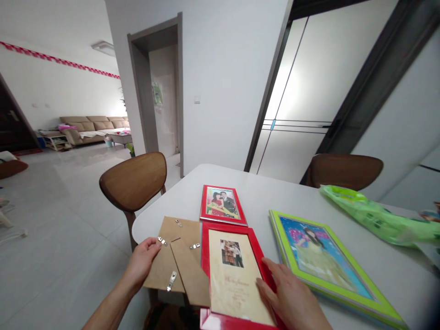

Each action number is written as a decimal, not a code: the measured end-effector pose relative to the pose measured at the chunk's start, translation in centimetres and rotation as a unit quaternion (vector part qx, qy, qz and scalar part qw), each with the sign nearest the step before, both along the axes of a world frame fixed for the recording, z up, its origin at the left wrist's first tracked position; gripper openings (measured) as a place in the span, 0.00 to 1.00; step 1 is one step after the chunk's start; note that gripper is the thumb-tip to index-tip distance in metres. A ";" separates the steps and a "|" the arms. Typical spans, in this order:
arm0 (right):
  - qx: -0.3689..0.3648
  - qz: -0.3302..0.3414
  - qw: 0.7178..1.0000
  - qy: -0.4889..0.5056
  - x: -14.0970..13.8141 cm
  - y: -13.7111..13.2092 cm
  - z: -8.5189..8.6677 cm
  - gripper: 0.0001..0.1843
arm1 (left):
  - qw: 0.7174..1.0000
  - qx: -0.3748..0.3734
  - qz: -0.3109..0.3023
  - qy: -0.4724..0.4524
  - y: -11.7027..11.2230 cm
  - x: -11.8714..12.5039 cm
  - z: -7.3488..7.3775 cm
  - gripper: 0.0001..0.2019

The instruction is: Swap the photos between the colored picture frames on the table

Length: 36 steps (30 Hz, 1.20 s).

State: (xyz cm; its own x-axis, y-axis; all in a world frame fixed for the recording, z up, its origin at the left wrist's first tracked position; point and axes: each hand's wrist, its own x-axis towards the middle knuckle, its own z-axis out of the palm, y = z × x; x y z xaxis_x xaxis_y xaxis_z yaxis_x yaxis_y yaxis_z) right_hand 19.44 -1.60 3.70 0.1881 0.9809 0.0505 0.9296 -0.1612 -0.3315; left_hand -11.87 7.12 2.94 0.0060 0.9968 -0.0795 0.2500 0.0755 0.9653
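Note:
A red picture frame (205,256) lies face up at the table's near edge with a cream paper insert (233,279) in it. My right hand (292,300) rests on its right side, fingers flat on the insert. To its left my left hand (142,261) pinches the edge of a brown backing board (172,256) with metal clips and a fold-out stand. The board overhangs the table edge. A smaller red frame (222,205) with a photo lies just behind.
A green-framed picture (323,263) lies to the right on the white table (275,195), with a green plastic bag (378,217) beyond it. Two wooden chairs (134,181) stand at the far sides. A sofa is far off at the left.

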 end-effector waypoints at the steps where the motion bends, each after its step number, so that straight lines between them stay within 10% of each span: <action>1: -0.007 -0.002 1.000 -0.003 0.0 0.0 -0.2 0.23 | 1.000 0.003 0.001 0.018 0.3 -0.3 -0.2 0.14; 14: -0.012 -0.022 0.998 0.059 -0.1 0.3 0.6 0.31 | 0.939 0.161 0.030 0.302 -0.2 0.6 1.0 0.13; 21: 0.011 -0.044 0.992 0.118 -0.7 0.9 0.7 0.29 | 0.920 0.233 -0.147 0.280 -5.0 7.5 1.9 0.18; 24: 0.009 -0.075 0.940 0.333 -0.7 0.7 1.4 0.34 | 0.911 0.228 -0.224 0.261 -6.3 9.9 1.3 0.25; 30: -0.014 -0.082 0.740 0.667 -1.7 -0.3 4.5 0.41 | 0.852 0.342 -0.328 0.224 -7.0 13.8 1.9 0.32; 33: -0.017 -0.040 0.731 0.681 -2.1 -0.3 5.4 0.43 | 0.828 0.421 -0.308 0.206 -7.4 14.8 3.1 0.27; 36: -0.009 -0.029 0.794 0.607 -1.8 0.2 4.6 0.43 | 0.806 0.505 -0.261 0.164 -7.7 14.1 4.3 0.23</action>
State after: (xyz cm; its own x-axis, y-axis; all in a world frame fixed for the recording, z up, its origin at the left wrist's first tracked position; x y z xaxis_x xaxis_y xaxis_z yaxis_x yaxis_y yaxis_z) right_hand 17.67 -1.41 8.32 0.1327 0.9674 -0.2159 -0.0821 -0.2063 -0.9750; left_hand 2.24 -0.58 7.20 0.5897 0.4226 0.6883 0.2472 -0.9057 0.3444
